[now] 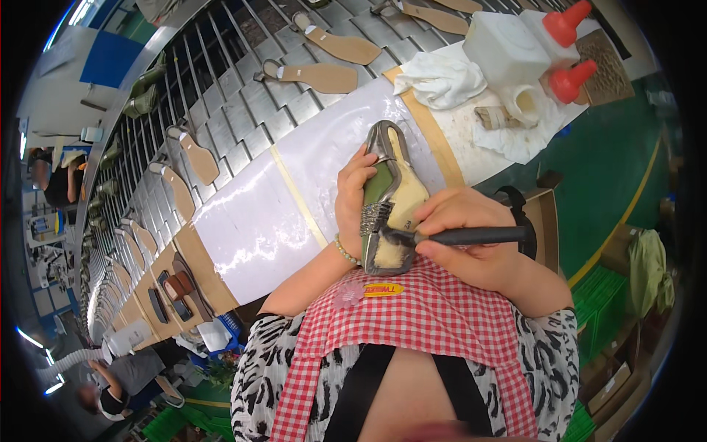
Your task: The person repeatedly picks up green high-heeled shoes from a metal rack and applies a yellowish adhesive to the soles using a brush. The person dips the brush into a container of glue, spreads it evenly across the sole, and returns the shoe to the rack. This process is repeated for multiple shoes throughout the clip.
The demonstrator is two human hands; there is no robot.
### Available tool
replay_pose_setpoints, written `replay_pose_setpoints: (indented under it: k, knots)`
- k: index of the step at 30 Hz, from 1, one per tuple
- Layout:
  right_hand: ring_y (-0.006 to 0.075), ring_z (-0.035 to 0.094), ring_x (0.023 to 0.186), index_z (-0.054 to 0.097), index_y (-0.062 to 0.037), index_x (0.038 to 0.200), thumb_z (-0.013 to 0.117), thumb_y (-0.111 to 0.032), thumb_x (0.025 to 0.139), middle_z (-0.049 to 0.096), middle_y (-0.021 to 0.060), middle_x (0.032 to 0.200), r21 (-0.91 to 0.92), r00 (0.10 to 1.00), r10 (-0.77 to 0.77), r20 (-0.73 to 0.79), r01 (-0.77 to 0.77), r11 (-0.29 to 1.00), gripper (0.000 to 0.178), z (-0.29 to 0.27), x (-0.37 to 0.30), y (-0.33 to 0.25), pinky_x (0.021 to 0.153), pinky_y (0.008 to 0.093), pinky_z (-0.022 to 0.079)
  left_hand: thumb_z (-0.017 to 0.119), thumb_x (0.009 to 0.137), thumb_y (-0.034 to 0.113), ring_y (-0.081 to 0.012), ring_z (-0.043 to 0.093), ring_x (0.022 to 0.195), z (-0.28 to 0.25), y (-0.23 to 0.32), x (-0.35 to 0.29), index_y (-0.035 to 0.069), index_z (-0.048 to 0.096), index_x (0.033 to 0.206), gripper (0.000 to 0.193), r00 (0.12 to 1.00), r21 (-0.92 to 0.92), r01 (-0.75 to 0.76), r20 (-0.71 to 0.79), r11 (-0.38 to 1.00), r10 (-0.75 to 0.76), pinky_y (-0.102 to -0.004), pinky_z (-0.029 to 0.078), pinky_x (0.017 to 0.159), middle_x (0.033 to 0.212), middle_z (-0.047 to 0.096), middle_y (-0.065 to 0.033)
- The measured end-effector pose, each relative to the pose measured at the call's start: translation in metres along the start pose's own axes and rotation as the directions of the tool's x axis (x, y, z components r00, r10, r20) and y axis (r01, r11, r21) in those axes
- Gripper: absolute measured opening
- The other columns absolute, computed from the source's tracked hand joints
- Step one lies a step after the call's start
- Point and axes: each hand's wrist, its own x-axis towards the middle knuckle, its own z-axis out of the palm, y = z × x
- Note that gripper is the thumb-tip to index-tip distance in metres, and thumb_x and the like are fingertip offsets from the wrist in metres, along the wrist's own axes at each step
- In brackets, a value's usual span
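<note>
One shoe point(409, 200) was at the centre, sole up, its heel toward 12 o'clock and its toe toward 6; whether it touched anything beneath could not be told. The left hand point(347, 210) clasped its side at 9 o'clock. The right hand point(475, 212), at 3 o'clock, gripped one black-handled brush point(495, 235), its tip against the front of the sole. The step in hand seemed to be brushing that front part; the next stroke would likely call for a steady left grip and a light touch near the rim.

Behind the shoe spread one white-covered surface point(250, 225). At 1 o'clock lay one white cloth point(442, 77); past it stood one large white jug point(504, 48) with two red nozzles point(567, 26) beside it. On one slatted conveyor point(250, 103), two sandals point(339, 46) lay at 11 o'clock and two more near 9; those farther off were too small to count.
</note>
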Motion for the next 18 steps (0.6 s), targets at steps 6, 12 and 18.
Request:
replay_pose_setpoints:
  k: [6,12,18]
  knots:
    - [0.0257,0.065,0.089,0.065,-0.0002,0.088,0.075,-0.001,0.074,0.067,0.0129,0.088,-0.110,0.996,-0.008,-0.091,-0.002,0.994,0.017,-0.005,-0.002,0.001,0.075,0.0327,0.050,0.084,0.064,0.003,-0.0333,0.044,0.128,0.000,0.003,-0.003,0.005,0.041,0.116,0.068,1.000,-0.013,0.011,0.002,1.000,-0.011,-0.0402,0.044,0.102,0.122,0.047,-0.0166]
    - [0.0210,0.065,0.090,0.063,0.0018,0.093,0.073,-0.005,0.080,0.067,0.0169,0.098,0.369,0.978,0.206,-0.042,-0.176,0.912,0.017,-0.005,0.000,-0.004,0.080,0.0307,0.050,0.082,0.072,0.015,-0.0302,0.047,0.126,-0.021,-0.015,0.020,0.004,0.040,0.127,0.070,0.987,-0.539,0.118,0.153,0.834,-0.041,-0.0419,0.043,0.104,0.133,0.048,-0.0175]
    - [0.0178,0.064,0.092,0.059,0.0008,0.102,0.066,-0.015,0.089,0.068,0.0157,0.101,0.770,0.909,0.380,-0.172,-0.117,0.627,0.021,-0.025,0.016,0.001,0.087,0.0318,0.049,0.071,0.063,0.072,-0.0226,0.059,0.110,-0.070,-0.027,0.050,0.000,0.043,0.133,0.105,0.812,-0.710,0.583,0.526,0.395,-0.253,-0.0363,0.049,0.092,0.118,0.060,-0.0139]
